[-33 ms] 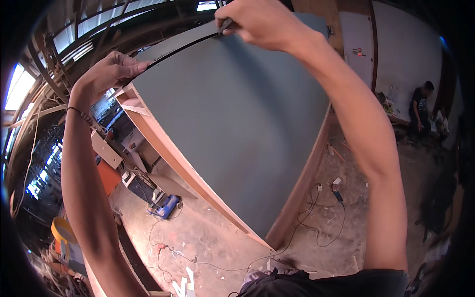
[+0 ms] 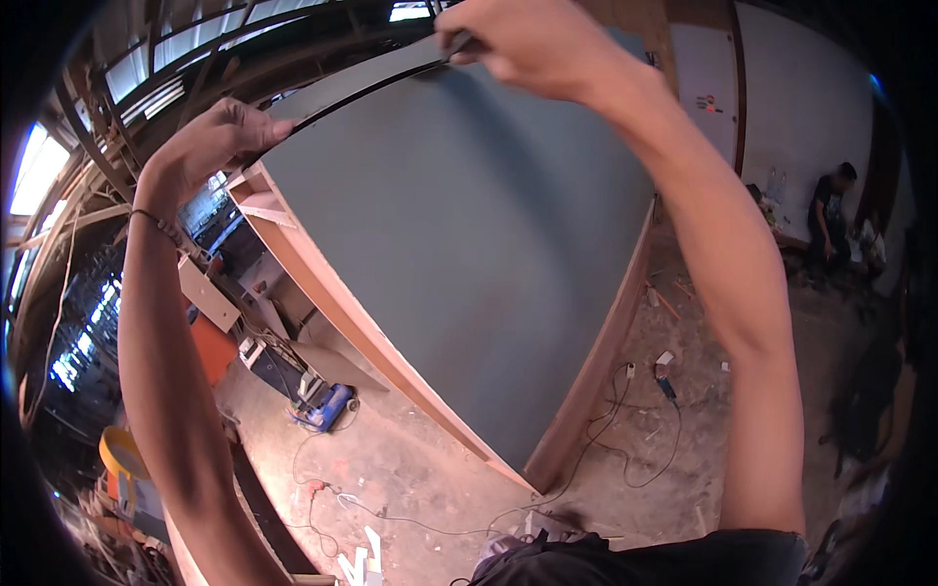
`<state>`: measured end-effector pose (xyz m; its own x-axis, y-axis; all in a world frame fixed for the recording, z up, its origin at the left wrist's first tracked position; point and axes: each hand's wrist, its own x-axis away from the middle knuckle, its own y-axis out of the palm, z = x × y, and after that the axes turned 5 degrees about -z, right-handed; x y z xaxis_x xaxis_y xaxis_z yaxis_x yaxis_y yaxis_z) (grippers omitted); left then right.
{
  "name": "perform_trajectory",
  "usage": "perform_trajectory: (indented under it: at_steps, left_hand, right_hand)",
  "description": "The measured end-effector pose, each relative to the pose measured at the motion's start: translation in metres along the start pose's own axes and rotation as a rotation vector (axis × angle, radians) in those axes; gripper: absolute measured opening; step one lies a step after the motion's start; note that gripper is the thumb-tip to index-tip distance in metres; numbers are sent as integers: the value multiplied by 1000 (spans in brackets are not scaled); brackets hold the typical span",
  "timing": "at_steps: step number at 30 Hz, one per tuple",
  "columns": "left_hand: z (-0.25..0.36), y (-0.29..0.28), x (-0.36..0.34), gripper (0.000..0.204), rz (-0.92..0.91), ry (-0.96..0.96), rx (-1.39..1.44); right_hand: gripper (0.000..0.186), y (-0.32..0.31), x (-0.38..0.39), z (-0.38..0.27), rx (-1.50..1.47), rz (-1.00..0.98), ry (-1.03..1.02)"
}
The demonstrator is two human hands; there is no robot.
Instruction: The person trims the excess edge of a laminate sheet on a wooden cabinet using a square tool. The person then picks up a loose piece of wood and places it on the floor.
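A dark, narrow strip [image 2: 363, 93] is stretched across the far part of a large grey-green panel [image 2: 430, 244], which is carried on a pale wooden frame [image 2: 408, 386] standing over the floor [image 2: 410, 469]. One end of the strip is gripped by the left hand [image 2: 230, 137], with the thumb laid along it near the panel's left corner; the other is pinched by the right hand [image 2: 498, 44], thumb against curled fingers, further along and higher in the view. Whether the strip is pressed to the panel or held slightly above it cannot be told. For this step, even tension is probably best applied from both ends, since a slack middle would let a thin strip bow or twist; any curve seen here may come only from the lens. The left end is best treated as the anchor, pinned firmly by the thumb, while small corrections are made with the right hand. Pressure should be spread gently, so that the panel's smooth face is not scratched. With both arms stretched far forward, balance could be lost, so a closer stance may be wise, with the feet placed clear of the cable [image 2: 606, 444] lying on the floor.
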<state>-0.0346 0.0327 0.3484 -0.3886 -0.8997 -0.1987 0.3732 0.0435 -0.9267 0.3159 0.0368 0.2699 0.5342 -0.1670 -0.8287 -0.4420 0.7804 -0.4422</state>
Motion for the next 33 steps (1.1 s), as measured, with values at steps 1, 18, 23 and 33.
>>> perform_trajectory:
  at_steps: [1,18,23,33]
  left_hand:
    - [-3,-3,-1,45,-8,-14,-5]
    - [40,43,44,39,844,624,-102]
    - [49,79,58,26,775,491,-473]
    - [68,84,54,27,631,288,-521]
  right_hand:
    - [5,-6,1,-3,7,-20,-6]
    - [21,-50,88,24,-35,147,405]
    - [30,-56,218,-11,-738,586,979]
    - [26,-34,451,-198,-1814,1226,1387]
